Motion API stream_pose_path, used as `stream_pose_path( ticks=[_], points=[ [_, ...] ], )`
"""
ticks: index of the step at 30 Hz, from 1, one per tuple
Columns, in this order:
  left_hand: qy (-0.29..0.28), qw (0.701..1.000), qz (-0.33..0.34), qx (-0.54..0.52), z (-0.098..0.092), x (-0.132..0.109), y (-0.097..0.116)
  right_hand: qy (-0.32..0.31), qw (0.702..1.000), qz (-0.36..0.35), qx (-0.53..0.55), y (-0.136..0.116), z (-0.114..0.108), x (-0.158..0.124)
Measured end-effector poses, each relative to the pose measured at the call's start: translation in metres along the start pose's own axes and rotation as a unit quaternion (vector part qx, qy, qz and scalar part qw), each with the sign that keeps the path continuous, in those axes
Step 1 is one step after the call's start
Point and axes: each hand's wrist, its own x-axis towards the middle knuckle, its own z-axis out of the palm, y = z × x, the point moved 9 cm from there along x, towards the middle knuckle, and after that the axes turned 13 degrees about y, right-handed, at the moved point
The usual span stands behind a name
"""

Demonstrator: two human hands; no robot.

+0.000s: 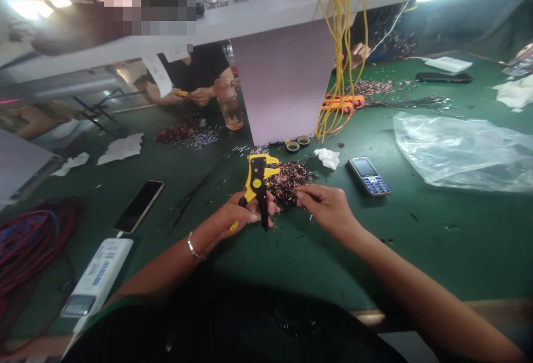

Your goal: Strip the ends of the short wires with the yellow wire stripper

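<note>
My left hand (244, 214) is closed round the handles of a yellow and black wire stripper (258, 182), which stands upright with its jaws pointing away from me. My right hand (325, 205) is pinched at the near edge of a pile of short copper-tipped wire pieces (289, 177) on the green table (416, 241). Its fingers press together on something too small to name. A silver bracelet sits on my left wrist.
A keypad phone (369, 175), crumpled tissue (327, 157) and clear plastic bag (462, 152) lie right. A smartphone (139, 206) and white power bank (100, 274) lie left, by red cable coils (29, 241). Yellow wires (341, 46) hang from a shelf. Another person's hands (200, 95) work opposite.
</note>
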Motion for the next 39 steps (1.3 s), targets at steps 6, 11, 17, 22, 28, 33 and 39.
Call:
stream_pose_path(
  ticks=[6,11,17,22,28,33,39],
  points=[
    [0.002,0.999,0.006,0.035,0.006,-0.003,-0.002,0.001,1.0,-0.002,-0.027,-0.004,0.0,-0.005],
    [0.007,0.991,0.038,0.125,0.003,-0.005,-0.005,-0.006,0.999,0.047,-0.003,-0.003,0.004,-0.009],
    [0.03,0.93,0.143,0.338,0.004,-0.007,0.006,-0.045,0.987,0.136,0.076,0.002,0.013,-0.012],
    [0.088,0.817,0.264,0.505,0.005,-0.016,0.018,-0.111,0.964,0.178,0.161,-0.003,0.025,-0.019],
    [0.088,0.764,0.337,0.543,0.012,-0.025,0.02,-0.148,0.945,0.207,0.207,0.005,0.035,-0.026],
    [0.08,0.724,0.376,0.573,0.015,-0.028,0.02,-0.153,0.944,0.197,0.214,0.007,0.036,-0.027],
    [0.06,0.737,0.369,0.564,0.017,-0.027,0.018,-0.144,0.94,0.218,0.219,0.005,0.033,-0.026]
  ],
)
